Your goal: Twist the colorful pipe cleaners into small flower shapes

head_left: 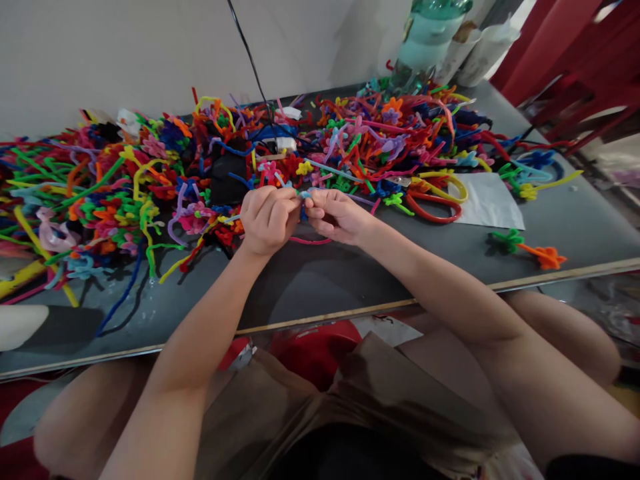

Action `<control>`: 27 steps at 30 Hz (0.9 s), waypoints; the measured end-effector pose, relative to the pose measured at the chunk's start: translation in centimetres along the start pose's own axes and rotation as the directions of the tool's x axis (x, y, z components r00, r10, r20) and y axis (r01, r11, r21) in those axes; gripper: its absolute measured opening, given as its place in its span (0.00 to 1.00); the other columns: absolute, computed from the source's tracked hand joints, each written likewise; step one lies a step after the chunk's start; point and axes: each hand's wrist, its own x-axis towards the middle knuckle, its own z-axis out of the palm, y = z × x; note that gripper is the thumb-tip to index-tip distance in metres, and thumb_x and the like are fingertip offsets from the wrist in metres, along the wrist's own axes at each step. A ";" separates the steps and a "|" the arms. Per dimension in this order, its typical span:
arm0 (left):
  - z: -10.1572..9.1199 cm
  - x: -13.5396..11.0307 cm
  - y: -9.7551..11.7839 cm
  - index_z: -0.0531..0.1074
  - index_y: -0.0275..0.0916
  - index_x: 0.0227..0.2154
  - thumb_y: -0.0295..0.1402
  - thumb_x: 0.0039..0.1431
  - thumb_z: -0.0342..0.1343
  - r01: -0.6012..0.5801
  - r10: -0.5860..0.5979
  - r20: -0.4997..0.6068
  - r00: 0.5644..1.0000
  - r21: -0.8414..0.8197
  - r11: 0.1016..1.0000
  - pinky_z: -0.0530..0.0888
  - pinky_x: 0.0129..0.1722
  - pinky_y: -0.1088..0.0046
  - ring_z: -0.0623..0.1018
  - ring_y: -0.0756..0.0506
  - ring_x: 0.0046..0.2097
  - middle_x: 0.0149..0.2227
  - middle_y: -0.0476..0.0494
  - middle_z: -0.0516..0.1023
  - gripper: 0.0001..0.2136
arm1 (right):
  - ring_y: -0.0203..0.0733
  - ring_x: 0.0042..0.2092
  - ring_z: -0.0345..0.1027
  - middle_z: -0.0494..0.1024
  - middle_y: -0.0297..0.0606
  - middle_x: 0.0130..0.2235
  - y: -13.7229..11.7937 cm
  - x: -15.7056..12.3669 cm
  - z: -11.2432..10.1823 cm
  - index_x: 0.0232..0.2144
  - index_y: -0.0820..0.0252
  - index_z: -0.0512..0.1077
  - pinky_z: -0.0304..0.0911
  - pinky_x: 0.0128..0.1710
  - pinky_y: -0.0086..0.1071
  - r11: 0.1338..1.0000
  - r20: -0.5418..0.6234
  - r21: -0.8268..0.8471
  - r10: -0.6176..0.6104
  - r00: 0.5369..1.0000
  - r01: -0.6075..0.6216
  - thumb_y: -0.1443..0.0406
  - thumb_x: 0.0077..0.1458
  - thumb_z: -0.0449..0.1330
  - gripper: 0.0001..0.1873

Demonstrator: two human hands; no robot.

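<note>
Above the front part of the grey table, my left hand (271, 219) and my right hand (336, 215) meet at the fingertips. Both are closed in a pinch on a light blue pipe cleaner (305, 195), its shape mostly hidden by the fingers. A light blue stem end pokes out left of my left hand. Just behind the hands lie loose fuzzy pieces, among them a yellow pipe-cleaner flower (304, 168) and a pink one (270, 174). A dark blue bit shows beneath the fingertips.
Heaps of colourful pipe cleaners (100, 200) spread along the wall. Right of my hands lie scissors (435, 208) with red and yellow handles, a white packet (485, 200) and an orange-and-green flower piece (547, 257). A green bottle (423, 47) and paper cups (487, 53) stand behind.
</note>
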 end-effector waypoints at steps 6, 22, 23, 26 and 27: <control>-0.3 1.3 2.7 0.70 0.41 0.33 0.41 0.65 0.51 0.281 -0.295 -0.040 0.955 -0.205 0.938 0.71 0.43 0.64 0.73 0.45 0.38 0.33 0.44 0.75 0.10 | 0.22 0.20 0.58 0.70 0.27 0.27 0.0 0.0 -0.4 0.31 0.63 0.70 0.47 0.14 0.19 0.964 -0.021 -0.165 -0.214 0.977 0.208 0.55 0.53 0.67 0.17; 0.1 1.3 3.0 0.69 0.40 0.34 0.54 0.60 0.52 0.579 -0.544 0.225 0.808 -0.477 0.662 0.67 0.32 0.72 0.68 0.49 0.31 0.33 0.45 0.71 0.20 | 0.24 0.19 0.58 0.71 0.30 0.22 -1.2 -0.3 0.1 0.25 0.63 0.72 0.50 0.15 0.21 0.850 -0.268 -0.519 -0.266 0.926 0.094 0.57 0.52 0.67 0.15; 0.1 1.3 3.1 0.69 0.40 0.34 0.54 0.60 0.52 0.584 -0.546 0.235 0.804 -0.478 0.656 0.67 0.32 0.72 0.68 0.49 0.31 0.33 0.46 0.71 0.20 | 0.25 0.19 0.58 0.71 0.30 0.21 -1.2 -0.3 0.1 0.24 0.63 0.73 0.50 0.15 0.21 0.830 -0.274 -0.550 -0.287 0.918 0.095 0.58 0.51 0.67 0.14; 0.2 1.4 3.3 0.69 0.40 0.33 0.55 0.59 0.54 0.604 -0.551 0.273 0.789 -0.508 0.614 0.68 0.32 0.72 0.69 0.49 0.31 0.30 0.47 0.69 0.20 | 0.25 0.20 0.58 0.71 0.30 0.21 -1.4 -0.3 -0.1 0.24 0.62 0.73 0.51 0.16 0.22 0.781 -0.294 -0.617 -0.340 0.893 0.095 0.60 0.52 0.67 0.12; 0.2 1.5 3.3 0.70 0.41 0.33 0.55 0.58 0.54 0.616 -0.556 0.292 0.778 -0.529 0.584 0.68 0.31 0.72 0.70 0.49 0.31 0.29 0.47 0.69 0.20 | 0.25 0.20 0.58 0.71 0.31 0.22 -1.4 -0.3 -0.2 0.24 0.62 0.73 0.51 0.17 0.22 0.778 -0.298 -0.622 -0.344 0.891 0.092 0.60 0.52 0.66 0.11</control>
